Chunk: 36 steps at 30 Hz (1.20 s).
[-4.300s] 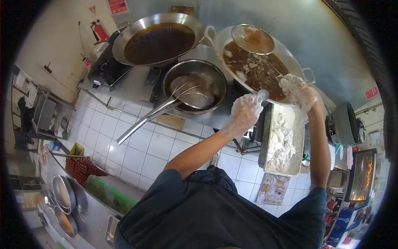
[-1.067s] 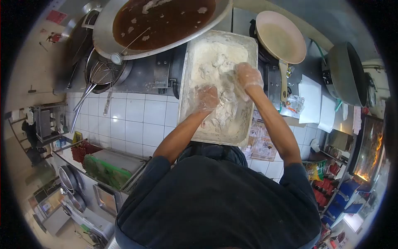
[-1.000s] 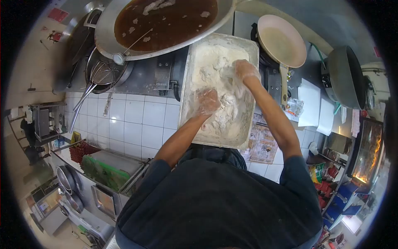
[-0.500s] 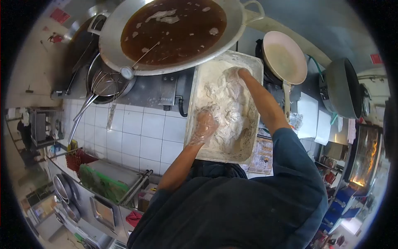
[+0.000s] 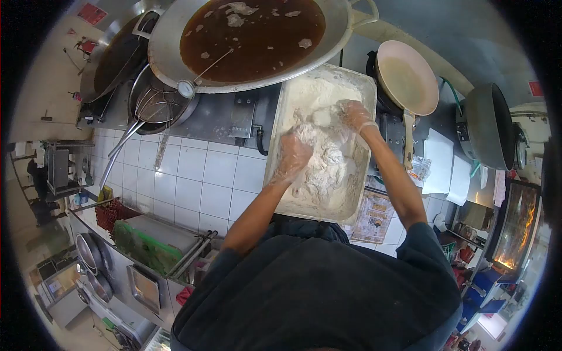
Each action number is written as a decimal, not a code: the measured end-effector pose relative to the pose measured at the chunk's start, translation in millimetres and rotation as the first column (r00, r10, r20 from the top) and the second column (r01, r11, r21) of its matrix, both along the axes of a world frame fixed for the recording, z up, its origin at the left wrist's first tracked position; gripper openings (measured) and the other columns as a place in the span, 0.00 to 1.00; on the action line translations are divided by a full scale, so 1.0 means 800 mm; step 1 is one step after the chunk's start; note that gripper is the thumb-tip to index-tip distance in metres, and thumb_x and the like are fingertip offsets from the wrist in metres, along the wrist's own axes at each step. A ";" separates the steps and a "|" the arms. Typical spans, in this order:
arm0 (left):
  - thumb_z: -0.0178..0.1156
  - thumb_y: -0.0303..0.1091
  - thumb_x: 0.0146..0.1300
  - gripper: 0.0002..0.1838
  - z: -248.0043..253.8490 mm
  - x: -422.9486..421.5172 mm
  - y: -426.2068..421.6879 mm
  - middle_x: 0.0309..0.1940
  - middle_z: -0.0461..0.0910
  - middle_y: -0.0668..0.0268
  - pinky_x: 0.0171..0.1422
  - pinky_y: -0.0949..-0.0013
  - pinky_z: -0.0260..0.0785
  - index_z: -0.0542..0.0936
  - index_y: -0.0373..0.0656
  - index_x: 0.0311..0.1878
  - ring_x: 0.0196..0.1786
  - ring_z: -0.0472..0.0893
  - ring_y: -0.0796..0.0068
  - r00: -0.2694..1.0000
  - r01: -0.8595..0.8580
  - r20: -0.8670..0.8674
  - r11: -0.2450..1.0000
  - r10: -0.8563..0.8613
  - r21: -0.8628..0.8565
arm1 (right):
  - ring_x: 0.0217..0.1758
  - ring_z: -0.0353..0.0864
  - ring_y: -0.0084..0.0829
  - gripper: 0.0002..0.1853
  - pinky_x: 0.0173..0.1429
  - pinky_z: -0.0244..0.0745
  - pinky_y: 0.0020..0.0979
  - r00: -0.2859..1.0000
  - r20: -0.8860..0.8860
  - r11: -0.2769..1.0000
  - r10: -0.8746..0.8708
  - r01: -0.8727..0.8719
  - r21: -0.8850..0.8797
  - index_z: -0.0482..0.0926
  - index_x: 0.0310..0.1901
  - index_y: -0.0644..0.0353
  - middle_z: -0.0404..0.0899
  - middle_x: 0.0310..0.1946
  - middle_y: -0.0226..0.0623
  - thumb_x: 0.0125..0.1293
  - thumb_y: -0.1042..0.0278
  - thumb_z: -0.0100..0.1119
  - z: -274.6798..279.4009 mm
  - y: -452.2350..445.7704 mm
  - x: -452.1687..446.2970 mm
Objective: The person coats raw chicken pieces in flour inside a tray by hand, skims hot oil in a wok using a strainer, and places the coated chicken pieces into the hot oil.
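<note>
A rectangular metal tray (image 5: 358,193) holds pale flour (image 5: 328,88) and several lumpy flour-coated food pieces (image 5: 322,169); their kind is hidden by the coating. My left hand (image 5: 294,155), in a clear plastic glove dusted with flour, is closed around a coated piece at the tray's left side. On the right, my right hand (image 5: 355,117), gloved too, has its fingers curled down over the flour, closed on something coated white. Both hands are inside the tray's rim, a short gap apart.
Beyond the tray sits a large wok (image 5: 167,52) of brown oil with a thermometer (image 5: 186,88) clipped to its rim. A frying pan (image 5: 408,76) stands at the right, a deep pot (image 5: 483,126) farther over. A whisk (image 5: 153,108) rests in a strainer at left.
My right hand has drawn back toward me and lifted out of the flour at the far side. My left hand has shifted slightly forward. The view has tilted a little.
</note>
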<state>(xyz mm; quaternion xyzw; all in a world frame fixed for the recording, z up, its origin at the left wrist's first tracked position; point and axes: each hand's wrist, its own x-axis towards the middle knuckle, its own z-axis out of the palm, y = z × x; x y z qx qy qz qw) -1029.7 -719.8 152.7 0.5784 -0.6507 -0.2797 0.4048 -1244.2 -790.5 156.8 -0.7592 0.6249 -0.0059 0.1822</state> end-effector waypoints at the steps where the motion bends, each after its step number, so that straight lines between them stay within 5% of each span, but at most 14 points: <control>1: 0.62 0.29 0.49 0.05 0.008 -0.003 -0.010 0.24 0.80 0.55 0.35 0.59 0.73 0.81 0.40 0.31 0.30 0.81 0.54 1.000 0.024 0.021 0.999 -0.023 -0.043 | 0.44 0.79 0.49 0.15 0.51 0.74 0.41 0.999 0.041 0.994 -0.026 0.030 -0.108 0.79 0.40 0.62 0.80 0.39 0.52 0.58 0.59 0.57 -0.042 0.012 -0.011; 2: 0.62 0.28 0.49 0.06 0.013 -0.004 -0.022 0.25 0.80 0.54 0.35 0.59 0.73 0.81 0.41 0.31 0.30 0.81 0.53 0.998 0.050 0.044 0.995 -0.046 -0.089 | 0.42 0.80 0.50 0.15 0.49 0.75 0.41 0.995 0.085 0.974 -0.047 0.065 -0.217 0.80 0.38 0.63 0.80 0.37 0.52 0.58 0.59 0.58 -0.064 0.018 -0.018; 4: 0.59 0.25 0.48 0.04 0.009 -0.012 -0.040 0.23 0.79 0.53 0.33 0.58 0.72 0.80 0.40 0.30 0.28 0.80 0.52 0.989 0.116 0.103 0.984 -0.102 -0.132 | 0.42 0.80 0.50 0.14 0.48 0.75 0.43 0.984 0.086 0.982 -0.156 0.163 -0.093 0.80 0.38 0.62 0.81 0.37 0.51 0.59 0.60 0.56 -0.052 0.028 -0.020; 6: 0.55 0.20 0.47 0.04 -0.009 -0.026 -0.037 0.20 0.77 0.52 0.28 0.56 0.69 0.79 0.38 0.26 0.23 0.78 0.53 0.972 0.185 0.168 0.976 -0.165 -0.115 | 0.42 0.80 0.49 0.12 0.49 0.75 0.44 0.981 -0.019 0.979 -0.194 0.192 -0.075 0.80 0.38 0.60 0.81 0.36 0.50 0.60 0.62 0.53 0.030 0.059 0.008; 10: 0.57 0.23 0.48 0.03 -0.004 -0.034 -0.031 0.21 0.79 0.54 0.30 0.58 0.71 0.79 0.40 0.25 0.27 0.81 0.55 0.964 0.202 0.169 0.978 -0.206 0.040 | 0.44 0.81 0.48 0.13 0.49 0.76 0.43 0.989 -0.060 0.990 -0.136 0.137 0.020 0.81 0.39 0.59 0.81 0.38 0.51 0.62 0.61 0.51 -0.006 0.079 0.006; 13: 0.59 0.23 0.47 0.02 0.021 -0.040 -0.035 0.23 0.81 0.56 0.32 0.61 0.72 0.80 0.40 0.26 0.29 0.82 0.56 0.976 0.200 0.118 0.969 -0.183 -0.146 | 0.45 0.81 0.49 0.14 0.49 0.76 0.43 0.971 0.057 0.946 -0.231 0.238 -0.220 0.81 0.40 0.59 0.80 0.39 0.53 0.62 0.59 0.52 -0.071 0.087 -0.006; 14: 0.58 0.23 0.48 0.04 0.032 -0.043 -0.023 0.25 0.82 0.57 0.34 0.61 0.73 0.81 0.40 0.27 0.29 0.82 0.57 0.948 0.273 0.208 0.950 -0.239 -0.149 | 0.45 0.80 0.50 0.14 0.50 0.75 0.44 0.957 0.106 0.955 -0.269 0.280 -0.101 0.80 0.42 0.61 0.80 0.41 0.53 0.63 0.61 0.51 -0.046 0.094 0.007; 17: 0.62 0.30 0.51 0.04 0.008 -0.028 -0.041 0.27 0.83 0.59 0.37 0.63 0.73 0.83 0.43 0.30 0.31 0.82 0.58 0.988 0.144 0.045 0.984 -0.149 0.100 | 0.44 0.80 0.50 0.14 0.50 0.75 0.45 0.933 0.083 0.935 -0.349 0.352 -0.029 0.80 0.41 0.63 0.80 0.40 0.52 0.63 0.65 0.48 0.009 0.094 0.005; 18: 0.61 0.27 0.50 0.05 0.005 -0.041 -0.044 0.25 0.82 0.57 0.32 0.63 0.73 0.83 0.43 0.31 0.27 0.81 0.58 0.957 0.278 0.154 0.924 -0.244 -0.263 | 0.44 0.80 0.51 0.14 0.50 0.75 0.45 0.948 0.102 0.952 -0.301 0.305 -0.028 0.80 0.41 0.64 0.80 0.40 0.53 0.62 0.64 0.49 0.008 0.092 0.002; 23: 0.59 0.23 0.45 0.04 0.082 -0.033 -0.031 0.19 0.79 0.53 0.24 0.64 0.71 0.83 0.40 0.25 0.19 0.78 0.56 0.968 0.240 0.112 0.961 -0.226 -0.133 | 0.43 0.79 0.53 0.15 0.48 0.74 0.46 0.978 0.103 0.956 -0.183 0.201 -0.213 0.80 0.39 0.64 0.79 0.38 0.56 0.61 0.59 0.54 -0.024 0.090 -0.023; 27: 0.58 0.22 0.44 0.03 0.175 -0.029 -0.028 0.15 0.77 0.52 0.25 0.64 0.71 0.81 0.36 0.19 0.17 0.77 0.57 0.946 0.279 0.202 0.956 -0.256 -0.096 | 0.43 0.79 0.52 0.18 0.49 0.73 0.46 0.996 0.031 0.996 -0.086 0.087 -0.026 0.78 0.42 0.63 0.79 0.37 0.56 0.62 0.55 0.54 0.127 0.085 -0.015; 28: 0.58 0.21 0.44 0.04 0.203 -0.028 -0.029 0.16 0.78 0.53 0.26 0.63 0.71 0.81 0.35 0.23 0.18 0.79 0.61 0.916 0.299 0.314 0.946 -0.248 -0.126 | 0.42 0.79 0.52 0.19 0.49 0.73 0.46 0.998 0.003 0.998 -0.067 0.067 -0.002 0.77 0.44 0.62 0.79 0.36 0.55 0.63 0.54 0.53 0.153 0.083 -0.013; 34: 0.58 0.25 0.50 0.10 0.319 0.012 -0.092 0.28 0.83 0.56 0.37 0.68 0.74 0.81 0.36 0.36 0.29 0.82 0.69 0.878 0.473 0.260 0.814 -0.402 -0.338 | 0.54 0.75 0.47 0.29 0.60 0.67 0.42 0.959 -0.207 0.981 0.191 -0.190 0.024 0.71 0.57 0.60 0.76 0.49 0.53 0.65 0.42 0.49 0.332 0.019 0.006; 36: 0.59 0.30 0.53 0.14 0.366 0.031 -0.107 0.34 0.82 0.55 0.39 0.66 0.74 0.77 0.39 0.44 0.32 0.83 0.67 0.890 0.446 0.244 0.845 -0.384 -0.296 | 0.54 0.75 0.43 0.21 0.58 0.70 0.37 0.760 -0.314 0.671 0.569 -0.650 -0.358 0.75 0.52 0.59 0.75 0.50 0.51 0.62 0.54 0.54 0.313 -0.042 -0.024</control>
